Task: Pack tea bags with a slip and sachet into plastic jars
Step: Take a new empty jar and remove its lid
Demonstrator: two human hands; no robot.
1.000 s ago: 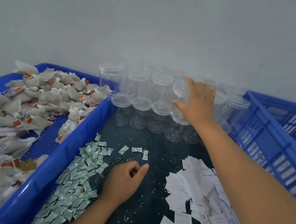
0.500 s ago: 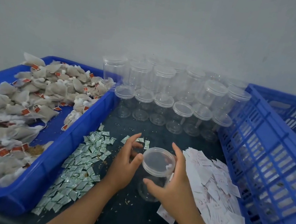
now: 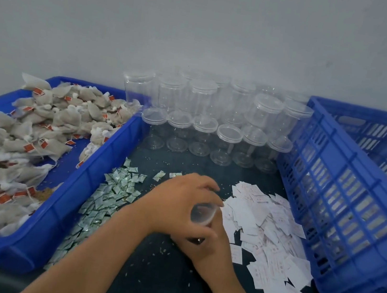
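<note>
A clear plastic jar point(image 3: 202, 214) stands at the middle of the dark table, mostly hidden by both hands. My left hand point(image 3: 179, 202) lies over its top with fingers curled round the lid. My right hand point(image 3: 207, 246) grips the jar's body from the near side. Tea bags point(image 3: 24, 143) with red tags fill the blue tray point(image 3: 75, 194) on the left. Green-and-white sachets point(image 3: 110, 191) lie scattered beside the tray. White paper slips point(image 3: 265, 227) are heaped to the right of the jar.
Several lidded clear jars point(image 3: 216, 122) are stacked in two tiers against the grey wall. A tall blue slotted crate point(image 3: 354, 203) stands at the right. Loose tea crumbs dot the table.
My right hand took a jar from the stack at the back and brought it to the table's middle. My left hand has since closed over its lid.
</note>
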